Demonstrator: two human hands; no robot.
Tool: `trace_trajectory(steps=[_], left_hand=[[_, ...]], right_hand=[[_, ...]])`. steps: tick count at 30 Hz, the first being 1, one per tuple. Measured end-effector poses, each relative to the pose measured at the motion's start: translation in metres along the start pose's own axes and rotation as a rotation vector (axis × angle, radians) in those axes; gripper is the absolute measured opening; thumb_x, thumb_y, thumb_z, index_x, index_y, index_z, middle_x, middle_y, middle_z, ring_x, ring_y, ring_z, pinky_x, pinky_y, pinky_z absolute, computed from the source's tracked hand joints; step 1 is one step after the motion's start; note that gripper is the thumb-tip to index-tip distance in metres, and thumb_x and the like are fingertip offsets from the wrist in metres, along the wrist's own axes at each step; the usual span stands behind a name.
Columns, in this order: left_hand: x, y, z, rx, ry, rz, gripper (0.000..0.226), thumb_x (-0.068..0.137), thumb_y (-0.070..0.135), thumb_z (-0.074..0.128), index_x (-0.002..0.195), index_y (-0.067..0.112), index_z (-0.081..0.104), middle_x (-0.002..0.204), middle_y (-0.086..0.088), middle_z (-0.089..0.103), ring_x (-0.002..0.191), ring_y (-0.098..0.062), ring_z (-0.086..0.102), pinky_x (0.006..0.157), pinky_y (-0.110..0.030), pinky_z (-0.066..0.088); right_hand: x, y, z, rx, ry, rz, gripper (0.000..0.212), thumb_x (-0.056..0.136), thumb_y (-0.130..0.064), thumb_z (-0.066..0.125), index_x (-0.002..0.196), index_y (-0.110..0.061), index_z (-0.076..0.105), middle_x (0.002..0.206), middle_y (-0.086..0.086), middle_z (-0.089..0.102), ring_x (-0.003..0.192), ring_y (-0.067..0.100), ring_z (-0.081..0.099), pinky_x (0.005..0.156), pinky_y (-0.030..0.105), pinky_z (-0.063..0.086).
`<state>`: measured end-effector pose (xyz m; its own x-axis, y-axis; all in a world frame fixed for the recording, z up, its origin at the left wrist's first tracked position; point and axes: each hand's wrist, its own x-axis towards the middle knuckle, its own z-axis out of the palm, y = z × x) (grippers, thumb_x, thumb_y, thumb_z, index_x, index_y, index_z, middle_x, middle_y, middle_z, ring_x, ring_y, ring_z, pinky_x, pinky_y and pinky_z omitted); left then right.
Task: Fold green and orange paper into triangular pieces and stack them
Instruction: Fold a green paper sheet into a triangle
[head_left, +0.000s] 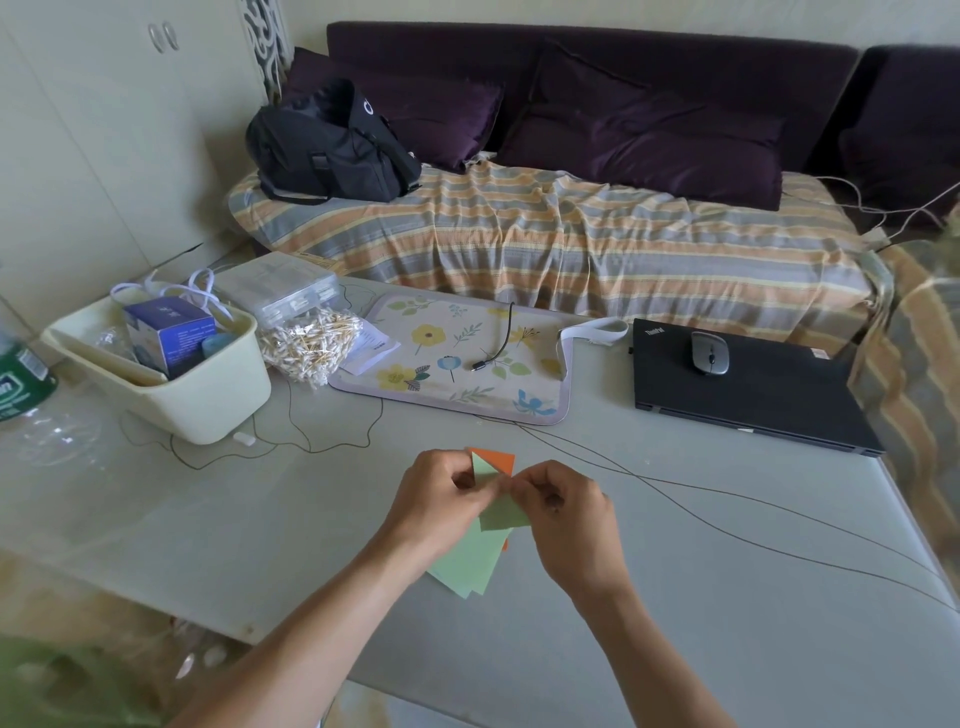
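Note:
Both hands meet over the middle of the grey table (727, 597). My left hand (441, 499) and my right hand (563, 512) pinch a green paper piece (501, 514) between their fingertips, holding it just above the table. A small green point of the piece (482, 467) sticks up between the thumbs. Behind it lies an orange folded triangle (500, 460), partly hidden by the fingers. Under my hands lie flat green sheets (467, 564), with a sliver of orange paper (505, 544) showing at their right edge.
A cream bin (208, 400) with a blue box stands at the left, a bag of cotton swabs (311, 343) beside it. A floral mat (452, 358) lies behind my hands, a black laptop (748, 389) with a mouse at the right. Thin cables (727, 499) cross the table.

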<state>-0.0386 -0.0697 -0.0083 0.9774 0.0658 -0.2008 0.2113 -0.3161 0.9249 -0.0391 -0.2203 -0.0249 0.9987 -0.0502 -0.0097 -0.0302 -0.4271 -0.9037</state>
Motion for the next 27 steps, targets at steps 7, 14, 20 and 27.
trace_trajectory(steps=[7, 14, 20, 27], left_hand=[[0.0052, -0.0025, -0.0026, 0.107, 0.056, 0.030, 0.033, 0.080, 0.040, 0.072, 0.077, 0.007, 0.069, 0.077, -0.017, 0.072, 0.071, -0.036, 0.071, 0.059, -0.048, 0.057], [0.0027, -0.0039, 0.0031, -0.050, -0.048, -0.023, 0.012, 0.085, 0.022, 0.077, 0.083, 0.011, 0.076, 0.079, -0.016, 0.076, 0.066, -0.035, 0.075, 0.063, -0.049, 0.063], [0.0017, 0.0003, 0.0025, -0.056, 0.024, -0.027, 0.012, 0.085, 0.018, 0.078, 0.080, 0.007, 0.075, 0.073, -0.011, 0.076, 0.061, -0.031, 0.075, 0.052, -0.033, 0.057], [0.0025, -0.0016, 0.0030, -0.022, 0.060, -0.021, 0.013, 0.085, 0.018, 0.078, 0.076, 0.009, 0.074, 0.069, -0.007, 0.075, 0.058, -0.024, 0.074, 0.046, -0.025, 0.050]], right_hand=[[0.0020, 0.0006, -0.0017, 0.008, -0.039, 0.068, 0.015, 0.091, -0.015, 0.065, 0.078, -0.017, 0.072, 0.073, -0.006, 0.072, 0.063, 0.000, 0.059, 0.055, 0.008, 0.042], [0.0002, 0.0011, -0.0001, -0.027, -0.001, 0.018, 0.014, 0.091, -0.018, 0.069, 0.077, -0.016, 0.071, 0.068, -0.006, 0.069, 0.066, 0.004, 0.059, 0.056, 0.011, 0.041], [0.0021, 0.0024, -0.0005, -0.009, -0.031, 0.066, 0.015, 0.092, -0.020, 0.068, 0.078, -0.020, 0.073, 0.072, -0.008, 0.072, 0.070, 0.005, 0.065, 0.059, 0.011, 0.045], [0.0021, 0.0010, -0.0001, -0.112, -0.032, 0.040, 0.016, 0.093, -0.012, 0.060, 0.080, -0.012, 0.069, 0.069, -0.001, 0.070, 0.069, 0.012, 0.061, 0.055, 0.014, 0.041]])
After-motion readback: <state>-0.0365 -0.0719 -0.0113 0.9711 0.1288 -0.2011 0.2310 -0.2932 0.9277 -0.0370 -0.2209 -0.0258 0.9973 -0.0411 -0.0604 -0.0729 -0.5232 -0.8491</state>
